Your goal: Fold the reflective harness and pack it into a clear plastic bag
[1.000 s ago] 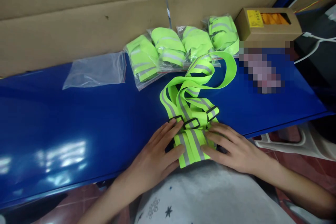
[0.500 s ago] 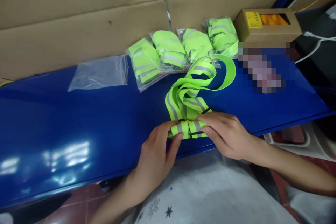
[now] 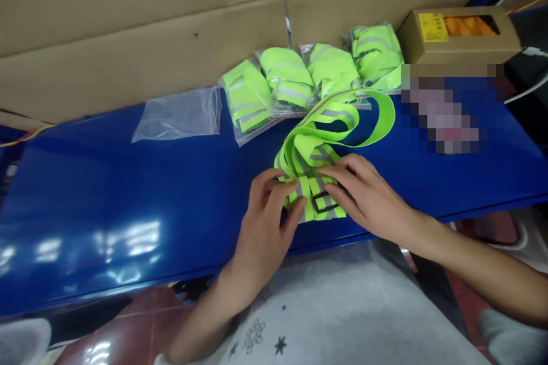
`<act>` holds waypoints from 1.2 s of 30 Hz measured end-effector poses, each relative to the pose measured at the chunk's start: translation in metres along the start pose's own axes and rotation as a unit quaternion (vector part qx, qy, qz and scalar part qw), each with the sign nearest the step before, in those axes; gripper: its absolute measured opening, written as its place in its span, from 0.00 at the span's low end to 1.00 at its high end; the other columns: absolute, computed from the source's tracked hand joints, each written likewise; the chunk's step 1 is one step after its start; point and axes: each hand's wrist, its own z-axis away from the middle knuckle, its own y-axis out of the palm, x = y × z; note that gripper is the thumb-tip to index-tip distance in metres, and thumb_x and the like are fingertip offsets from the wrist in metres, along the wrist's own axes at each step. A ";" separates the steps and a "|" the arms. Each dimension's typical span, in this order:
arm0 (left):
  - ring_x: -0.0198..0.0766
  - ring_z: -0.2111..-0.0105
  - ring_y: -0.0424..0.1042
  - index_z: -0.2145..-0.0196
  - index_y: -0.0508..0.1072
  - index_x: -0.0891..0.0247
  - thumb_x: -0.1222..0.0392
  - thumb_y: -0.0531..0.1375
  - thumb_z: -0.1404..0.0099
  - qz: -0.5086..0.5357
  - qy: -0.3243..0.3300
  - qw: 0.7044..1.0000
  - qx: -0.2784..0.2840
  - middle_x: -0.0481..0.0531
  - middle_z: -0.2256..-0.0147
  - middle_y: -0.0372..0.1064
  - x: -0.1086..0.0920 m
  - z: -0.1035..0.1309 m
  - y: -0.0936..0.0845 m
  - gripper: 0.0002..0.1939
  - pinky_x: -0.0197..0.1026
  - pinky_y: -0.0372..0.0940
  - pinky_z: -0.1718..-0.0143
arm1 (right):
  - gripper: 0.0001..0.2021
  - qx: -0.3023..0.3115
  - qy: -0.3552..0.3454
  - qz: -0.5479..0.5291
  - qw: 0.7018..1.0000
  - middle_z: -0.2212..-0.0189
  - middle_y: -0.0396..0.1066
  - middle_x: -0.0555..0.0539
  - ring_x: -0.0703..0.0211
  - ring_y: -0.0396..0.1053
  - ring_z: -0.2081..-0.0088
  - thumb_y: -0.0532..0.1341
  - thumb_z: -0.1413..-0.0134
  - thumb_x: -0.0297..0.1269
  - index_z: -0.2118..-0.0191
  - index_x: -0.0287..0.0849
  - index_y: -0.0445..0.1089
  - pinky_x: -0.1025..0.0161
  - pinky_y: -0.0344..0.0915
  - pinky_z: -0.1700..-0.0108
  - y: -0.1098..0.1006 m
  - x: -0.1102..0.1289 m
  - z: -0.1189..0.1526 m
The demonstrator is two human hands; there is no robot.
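Note:
A neon-yellow reflective strap (image 3: 303, 189) with grey stripes lies near the blue table's front edge, its near part folded flat. My left hand (image 3: 268, 222) is bent over the left side of the folds, thumb and fingers closed on them. On the right side, my right hand (image 3: 368, 199) has thumb and index finger closed on the same strap, some fingertips hidden. Beside the right thumb sits a black buckle (image 3: 319, 203) on the folds. Loose loops of the strap extend away from me toward the packed bags.
Behind the loops stand several clear bags (image 3: 289, 71) of folded neon-yellow straps. A flat clear plastic bag (image 3: 180, 116) lies left of them on the blue table (image 3: 128, 194). At the back right is a cardboard box (image 3: 462, 51) with orange contents; a blurred-out item lies before it.
The folded end, rolled up at the edge before, now lies flatter with its black buckle showing. Both hands have shifted slightly away from me, and the view has turned a little left.

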 end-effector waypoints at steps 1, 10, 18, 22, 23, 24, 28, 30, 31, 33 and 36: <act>0.45 0.42 0.72 0.48 0.68 0.60 0.65 0.63 0.27 -0.006 0.008 1.000 -0.007 0.60 0.43 0.65 0.000 0.000 0.000 0.12 0.45 0.74 0.47 | 0.14 -0.005 -0.001 -0.015 1.000 0.55 0.70 0.38 0.48 0.70 0.51 0.55 0.26 0.37 0.43 0.36 0.69 0.50 0.67 0.50 0.001 0.000 0.000; 0.47 0.45 0.76 0.45 0.70 0.62 0.57 0.58 0.23 -0.017 0.078 0.993 0.083 0.61 0.44 0.72 0.008 0.015 -0.007 0.12 0.51 0.76 0.46 | 0.10 -0.024 -0.066 0.074 0.995 0.61 0.77 0.43 0.51 0.74 0.57 0.59 0.27 0.38 0.55 0.40 0.76 0.53 0.65 0.53 -0.004 0.001 0.006; 0.55 0.41 0.72 0.39 0.68 0.69 0.53 0.65 0.28 -0.076 0.135 0.982 0.111 0.67 0.42 0.71 0.007 0.039 -0.020 0.25 0.57 0.75 0.43 | 0.38 0.007 -0.164 0.133 0.977 0.51 0.79 0.35 0.42 0.75 0.49 0.58 0.36 0.66 0.42 0.30 0.74 0.46 0.69 0.42 -0.011 0.011 0.038; 0.51 0.47 0.76 0.39 0.68 0.69 0.55 0.60 0.25 -0.074 0.138 0.982 0.110 0.65 0.46 0.74 0.006 0.036 -0.022 0.22 0.52 0.77 0.47 | 0.26 -0.008 -0.178 0.168 0.969 0.52 0.80 0.39 0.46 0.77 0.52 0.62 0.34 0.57 0.47 0.37 0.76 0.50 0.70 0.46 -0.009 0.014 0.040; 0.50 0.49 0.77 0.39 0.68 0.69 0.55 0.60 0.25 -0.068 0.142 0.982 0.104 0.64 0.48 0.75 0.006 0.034 -0.022 0.21 0.52 0.77 0.48 | 0.25 -0.012 -0.177 0.165 0.970 0.53 0.80 0.40 0.47 0.77 0.54 0.62 0.33 0.57 0.48 0.38 0.76 0.51 0.70 0.48 -0.009 0.013 0.038; 0.49 0.50 0.78 0.40 0.68 0.69 0.56 0.59 0.24 -0.057 0.142 0.983 0.098 0.63 0.49 0.76 0.006 0.032 -0.022 0.20 0.51 0.77 0.49 | 0.25 -0.013 -0.174 0.155 0.972 0.55 0.81 0.41 0.48 0.77 0.56 0.60 0.32 0.57 0.49 0.38 0.76 0.52 0.70 0.50 -0.009 0.013 0.037; 0.44 0.56 0.78 0.48 0.70 0.63 0.50 0.59 0.24 0.027 0.106 0.990 0.093 0.58 0.56 0.78 0.007 0.029 -0.023 0.15 0.47 0.76 0.56 | 0.25 -0.009 -0.153 0.081 0.985 0.67 0.78 0.44 0.55 0.74 0.66 0.53 0.26 0.56 0.54 0.37 0.76 0.57 0.67 0.61 -0.008 0.011 0.030; 0.42 0.57 0.78 0.49 0.70 0.61 0.47 0.58 0.24 0.052 0.077 0.991 0.092 0.56 0.57 0.77 0.007 0.031 -0.020 0.16 0.45 0.76 0.57 | 0.25 -0.009 -0.140 0.054 0.989 0.70 0.76 0.45 0.56 0.72 0.68 0.52 0.25 0.54 0.56 0.37 0.76 0.58 0.65 0.63 -0.007 0.011 0.027; 0.42 0.58 0.78 0.49 0.70 0.61 0.46 0.58 0.24 0.054 0.061 0.993 0.083 0.56 0.57 0.77 0.007 0.033 -0.018 0.16 0.44 0.76 0.57 | 0.24 -0.008 -0.130 0.042 0.991 0.70 0.76 0.45 0.56 0.72 0.68 0.52 0.25 0.53 0.56 0.37 0.75 0.58 0.65 0.64 -0.007 0.011 0.026; 0.41 0.58 0.79 0.46 0.67 0.61 0.46 0.59 0.24 0.051 0.027 0.997 0.049 0.56 0.57 0.76 0.008 0.037 -0.012 0.18 0.43 0.76 0.58 | 0.22 0.002 -0.100 0.012 0.995 0.69 0.77 0.45 0.56 0.73 0.67 0.52 0.24 0.51 0.57 0.38 0.75 0.59 0.64 0.64 -0.007 0.012 0.023; 0.40 0.57 0.79 0.43 0.65 0.61 0.50 0.58 0.23 0.053 0.005 0.999 0.012 0.56 0.54 0.75 0.010 0.038 -0.005 0.17 0.42 0.76 0.57 | 0.22 0.030 -0.045 -0.029 0.998 0.68 0.78 0.46 0.57 0.74 0.68 0.51 0.23 0.49 0.60 0.39 0.74 0.61 0.62 0.65 -0.008 0.013 0.018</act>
